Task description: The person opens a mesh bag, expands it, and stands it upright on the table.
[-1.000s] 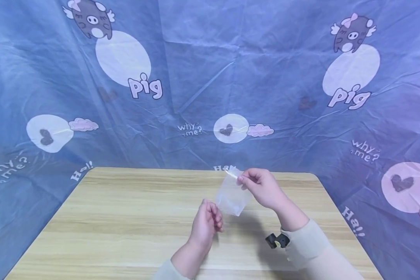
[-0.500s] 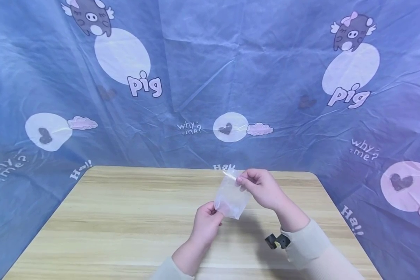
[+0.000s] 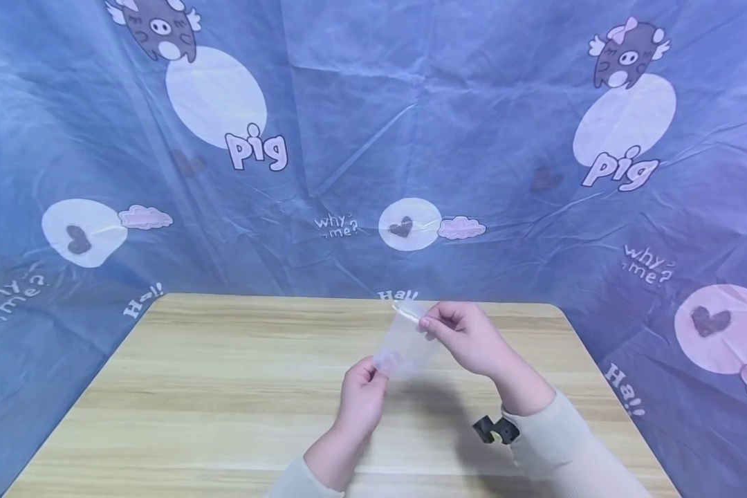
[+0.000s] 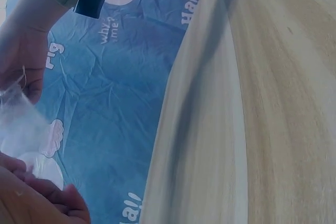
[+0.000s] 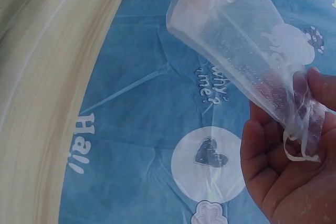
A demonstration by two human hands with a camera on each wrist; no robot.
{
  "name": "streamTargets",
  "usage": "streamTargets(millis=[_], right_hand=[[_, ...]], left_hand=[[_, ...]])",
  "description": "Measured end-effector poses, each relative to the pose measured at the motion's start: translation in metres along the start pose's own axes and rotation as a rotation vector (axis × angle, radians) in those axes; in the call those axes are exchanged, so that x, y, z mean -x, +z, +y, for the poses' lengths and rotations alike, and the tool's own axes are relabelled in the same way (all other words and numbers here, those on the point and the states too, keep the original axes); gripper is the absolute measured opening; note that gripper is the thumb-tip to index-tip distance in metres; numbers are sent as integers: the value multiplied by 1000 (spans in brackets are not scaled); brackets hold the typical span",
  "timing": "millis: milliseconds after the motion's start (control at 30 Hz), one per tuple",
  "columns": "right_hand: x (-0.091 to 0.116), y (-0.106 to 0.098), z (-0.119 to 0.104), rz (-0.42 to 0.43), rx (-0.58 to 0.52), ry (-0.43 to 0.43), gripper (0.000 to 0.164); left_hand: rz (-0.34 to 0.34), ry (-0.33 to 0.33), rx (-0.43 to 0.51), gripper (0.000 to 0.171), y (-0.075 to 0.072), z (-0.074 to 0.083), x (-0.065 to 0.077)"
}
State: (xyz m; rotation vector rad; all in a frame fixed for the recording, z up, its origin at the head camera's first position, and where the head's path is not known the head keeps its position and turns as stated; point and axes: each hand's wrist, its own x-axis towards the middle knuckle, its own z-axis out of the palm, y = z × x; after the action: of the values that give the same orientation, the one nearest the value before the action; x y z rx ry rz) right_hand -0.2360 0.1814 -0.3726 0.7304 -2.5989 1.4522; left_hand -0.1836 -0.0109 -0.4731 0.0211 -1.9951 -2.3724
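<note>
A small sheer pouch [image 3: 401,344] of gauzy white fabric is held in the air above the wooden surface [image 3: 211,387], stretched between the two hands and touching nothing else. The step in hand is judged to be the handling of the pouch by its two ends, and it is best done with light, even tension: the fabric is thin and slack, so a pull that is too hard on one corner would likely let the weave slip out from between the fingertips, while too little tension would let the pouch fold on itself. The right hand [image 3: 467,339] is raised at the far end, wrist bent inward, with the gathered mouth and its thin drawstring [image 5: 296,148] pinched between thumb and fingers; in the right wrist view the cord is seen looping over the curled fingers [image 5: 315,108]. The left hand [image 3: 361,398] is lower and nearer the body, its fingertips closed on the pouch's bottom corner, thumb uppermost. Both grips are therefore pressed onto the fabric, neither spread. The pouch slants upward from left hand to right hand, and whether anything is inside cannot be told. A dark clip [image 3: 494,430] is strapped at the right wrist, over a pale sleeve [image 3: 554,443]. A blue cloth [image 3: 348,138] printed with cartoon pigs hangs behind.
</note>
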Motion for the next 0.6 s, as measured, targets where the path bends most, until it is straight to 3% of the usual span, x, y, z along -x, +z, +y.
streamTargets(millis=[100, 200, 367, 500, 600], right_hand=[[1, 0, -2, 1, 24, 2, 13], [1, -1, -4, 6, 45, 3, 14], [3, -2, -8, 7, 54, -8, 14], [5, -1, -10, 7, 60, -30, 13], [6, 0, -12, 4, 69, -32, 13]], left_hand=[[7, -35, 29, 36, -4, 2, 1], [2, -86, 52, 35, -10, 5, 1], [-113, -142, 92, 21, -16, 4, -1], [-196, -52, 72, 29, -15, 0, 0], [-195, 36, 32, 28, -13, 0, 0]])
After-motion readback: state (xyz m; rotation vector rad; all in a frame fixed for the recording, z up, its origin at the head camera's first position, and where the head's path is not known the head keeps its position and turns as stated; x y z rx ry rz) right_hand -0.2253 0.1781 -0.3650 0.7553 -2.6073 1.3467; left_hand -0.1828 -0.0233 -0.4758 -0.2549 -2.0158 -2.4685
